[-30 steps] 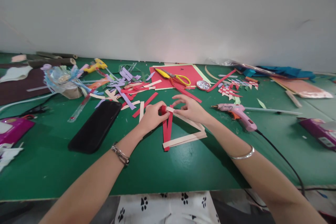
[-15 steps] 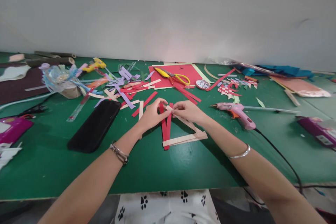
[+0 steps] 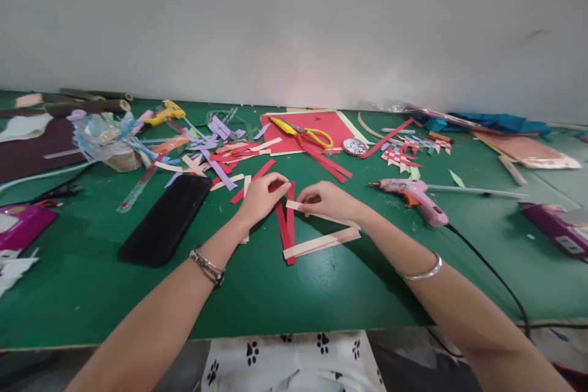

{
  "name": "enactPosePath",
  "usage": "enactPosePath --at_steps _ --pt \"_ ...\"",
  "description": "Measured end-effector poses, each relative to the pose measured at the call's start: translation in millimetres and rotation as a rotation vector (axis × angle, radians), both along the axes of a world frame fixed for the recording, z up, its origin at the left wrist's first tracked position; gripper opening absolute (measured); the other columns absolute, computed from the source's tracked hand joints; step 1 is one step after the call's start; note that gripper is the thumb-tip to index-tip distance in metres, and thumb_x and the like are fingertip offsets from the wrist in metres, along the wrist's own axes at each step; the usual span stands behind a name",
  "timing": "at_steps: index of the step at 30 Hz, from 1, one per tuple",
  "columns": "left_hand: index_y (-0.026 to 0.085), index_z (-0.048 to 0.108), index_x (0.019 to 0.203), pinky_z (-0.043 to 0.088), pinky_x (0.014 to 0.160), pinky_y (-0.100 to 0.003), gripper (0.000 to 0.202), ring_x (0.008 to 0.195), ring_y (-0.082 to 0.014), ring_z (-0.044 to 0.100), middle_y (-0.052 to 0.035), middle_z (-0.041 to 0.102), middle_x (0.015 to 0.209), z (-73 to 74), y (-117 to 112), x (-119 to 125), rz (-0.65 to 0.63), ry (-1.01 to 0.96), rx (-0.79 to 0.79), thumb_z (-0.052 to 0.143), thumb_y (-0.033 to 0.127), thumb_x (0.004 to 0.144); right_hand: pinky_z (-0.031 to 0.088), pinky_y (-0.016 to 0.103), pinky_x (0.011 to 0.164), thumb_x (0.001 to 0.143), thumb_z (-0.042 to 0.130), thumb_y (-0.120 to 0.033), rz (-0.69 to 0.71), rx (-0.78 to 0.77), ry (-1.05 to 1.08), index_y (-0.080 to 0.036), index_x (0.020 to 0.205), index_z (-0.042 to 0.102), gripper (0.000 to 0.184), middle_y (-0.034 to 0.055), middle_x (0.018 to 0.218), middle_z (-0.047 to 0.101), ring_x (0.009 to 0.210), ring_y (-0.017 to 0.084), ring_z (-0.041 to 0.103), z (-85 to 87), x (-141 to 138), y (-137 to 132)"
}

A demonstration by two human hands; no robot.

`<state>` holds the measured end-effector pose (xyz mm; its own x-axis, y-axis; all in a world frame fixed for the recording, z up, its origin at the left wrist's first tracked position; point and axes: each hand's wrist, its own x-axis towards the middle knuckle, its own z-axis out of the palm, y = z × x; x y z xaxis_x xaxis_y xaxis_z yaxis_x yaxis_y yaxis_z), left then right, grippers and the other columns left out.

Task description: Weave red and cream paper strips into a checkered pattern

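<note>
My left hand (image 3: 260,198) pinches the far end of a folded red paper strip (image 3: 287,223) that lies on the green table (image 3: 294,294). Just to its right, my right hand (image 3: 327,200) pinches the near end of a folded cream paper strip (image 3: 324,240), whose loose end pokes out toward the red one. The two strips meet in a V shape between my hands. Both hands have their fingers closed on the paper.
A black phone (image 3: 166,219) lies left of my hands, and a pink glue gun (image 3: 416,196) with its cord lies to the right. Behind are loose coloured strips (image 3: 220,156), yellow scissors (image 3: 303,132) on red card, a woven red-white piece (image 3: 399,159) and a purple box (image 3: 558,229).
My hands have lowered the strips toward the table. The cream strip's end has slid left across the red strip, and my left hand has shifted slightly left.
</note>
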<state>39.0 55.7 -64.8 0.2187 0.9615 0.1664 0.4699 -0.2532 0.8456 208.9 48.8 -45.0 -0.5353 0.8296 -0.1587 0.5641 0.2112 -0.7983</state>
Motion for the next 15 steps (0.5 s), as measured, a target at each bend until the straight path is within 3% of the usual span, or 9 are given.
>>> enactPosePath --at_steps 6,11,15 --pt "0.018 0.055 0.071 0.044 0.065 -0.025 0.010 0.067 -0.0151 0.058 0.0012 0.063 0.072 -0.1 0.3 -1.3 0.009 -0.009 0.011 0.050 0.025 0.075 0.030 0.021 0.050 0.082 0.042 -0.036 0.136 0.102 -0.141 -0.015 0.056 0.055 0.036 -0.0019 0.051 0.053 0.049 0.008 0.043 8.8 1.9 -2.6" --pt "0.018 0.055 0.072 0.044 0.065 -0.025 0.010 0.067 -0.0143 0.056 0.0014 0.063 0.072 0.1 0.0 -0.3 0.005 -0.020 0.026 0.050 0.026 0.075 0.031 0.021 0.051 0.085 0.036 -0.034 0.112 0.016 -0.108 -0.015 0.062 0.054 0.035 -0.0027 0.050 0.050 0.049 0.008 0.044 8.6 2.5 -1.2" --pt "0.018 0.054 0.071 0.044 0.066 -0.025 0.011 0.069 -0.0147 0.057 0.0010 0.063 0.074 0.4 0.3 -0.3 0.014 -0.028 0.039 0.049 0.026 0.075 0.027 0.022 0.047 0.085 0.036 -0.039 0.096 0.031 -0.098 -0.016 0.058 0.053 0.039 -0.0047 0.048 0.040 0.047 0.008 0.038 6.3 3.5 -0.2"
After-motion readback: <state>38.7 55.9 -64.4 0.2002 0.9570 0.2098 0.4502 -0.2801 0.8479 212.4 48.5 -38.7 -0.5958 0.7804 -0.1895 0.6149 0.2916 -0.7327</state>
